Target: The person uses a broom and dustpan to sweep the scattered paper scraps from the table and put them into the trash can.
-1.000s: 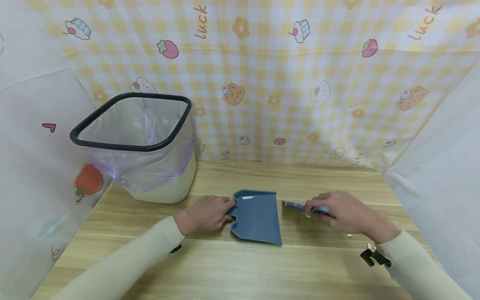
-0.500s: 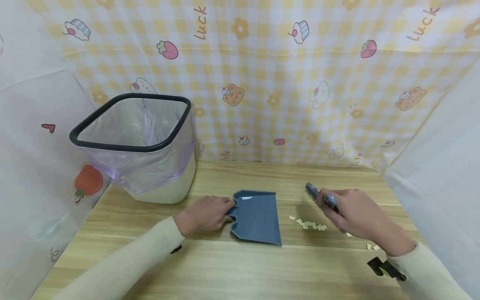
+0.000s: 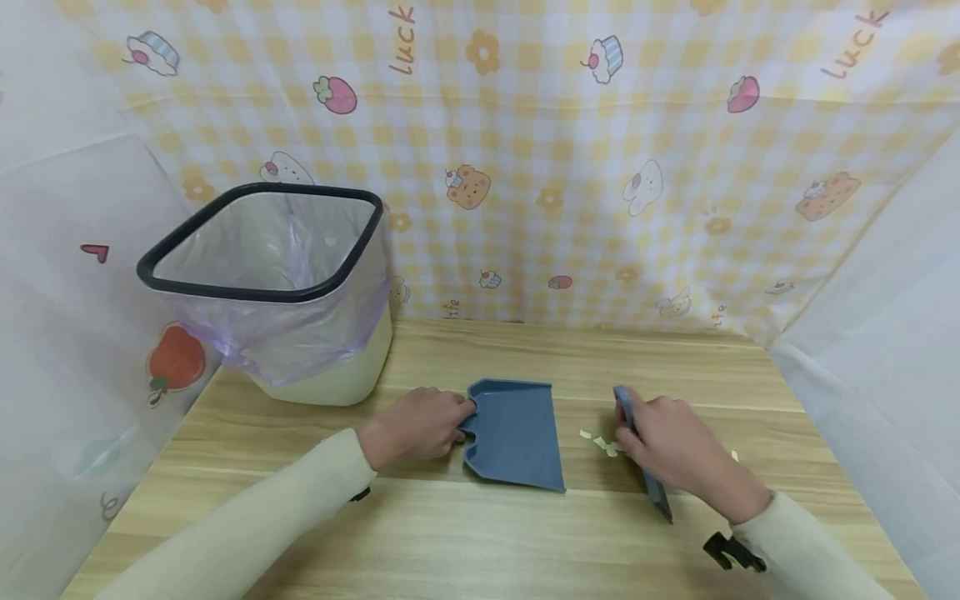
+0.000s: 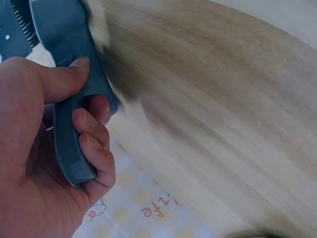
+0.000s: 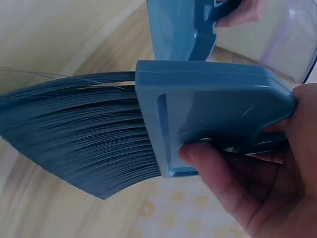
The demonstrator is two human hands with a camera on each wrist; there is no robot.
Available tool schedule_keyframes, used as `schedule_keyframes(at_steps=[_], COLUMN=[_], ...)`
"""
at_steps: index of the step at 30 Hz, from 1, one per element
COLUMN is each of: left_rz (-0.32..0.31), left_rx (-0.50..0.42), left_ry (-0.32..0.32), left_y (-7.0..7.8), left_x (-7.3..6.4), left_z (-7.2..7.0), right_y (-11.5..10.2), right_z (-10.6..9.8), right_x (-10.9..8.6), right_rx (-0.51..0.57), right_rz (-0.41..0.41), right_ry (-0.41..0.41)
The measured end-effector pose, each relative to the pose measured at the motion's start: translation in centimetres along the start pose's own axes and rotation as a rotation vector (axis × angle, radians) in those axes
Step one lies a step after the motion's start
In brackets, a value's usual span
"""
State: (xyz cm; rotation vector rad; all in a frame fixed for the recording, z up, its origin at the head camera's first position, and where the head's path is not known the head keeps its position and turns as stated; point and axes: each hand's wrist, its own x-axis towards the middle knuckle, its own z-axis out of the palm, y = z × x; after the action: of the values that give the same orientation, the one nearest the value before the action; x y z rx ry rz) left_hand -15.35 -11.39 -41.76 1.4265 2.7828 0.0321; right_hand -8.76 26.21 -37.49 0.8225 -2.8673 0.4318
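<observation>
In the head view a blue dustpan [image 3: 517,433] lies on the table, its open lip facing right. My left hand [image 3: 420,423] grips its handle, with fingers curled round the handle [image 4: 69,134] in the left wrist view. To the right, my right hand [image 3: 671,442] holds a blue hand brush [image 3: 656,492]. The right wrist view shows my thumb and fingers around the brush's body [image 5: 213,114] and its dark bristles [image 5: 79,134] fanning out and bent at the tips. Small pale yellow paper scraps [image 3: 600,442] lie between brush and dustpan, some hidden by the hand.
A cream trash bin [image 3: 337,379] with a black rim [image 3: 300,295] and a thin purple-tinged liner stands at the back left of the wooden table [image 3: 450,542]. A checked curtain [image 3: 517,142] hangs behind. Another scrap [image 3: 735,456] lies right of my right wrist.
The brush swung up off the scraps, uncovering them, then came down right of them, its end now pointing toward the front. The dustpan and left hand stay nearly in place.
</observation>
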Motion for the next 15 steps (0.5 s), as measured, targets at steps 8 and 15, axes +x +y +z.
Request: schedule_keyframes(at_steps=[8,15], left_rz=[-0.007,-0.029], left_rx=[0.002,-0.021], left_ry=[-0.013,-0.017], left_y=[0.2,0.1], left_x=[0.1,-0.1], left_z=[-0.4,-0.3], right_y=[-1.9,-4.0], right_z=[2.3,3.3], right_x=[2.8,5.3], right_rx=[0.205,0.337], right_rz=[-0.081,-0.160], right_ry=[0.029,0.107])
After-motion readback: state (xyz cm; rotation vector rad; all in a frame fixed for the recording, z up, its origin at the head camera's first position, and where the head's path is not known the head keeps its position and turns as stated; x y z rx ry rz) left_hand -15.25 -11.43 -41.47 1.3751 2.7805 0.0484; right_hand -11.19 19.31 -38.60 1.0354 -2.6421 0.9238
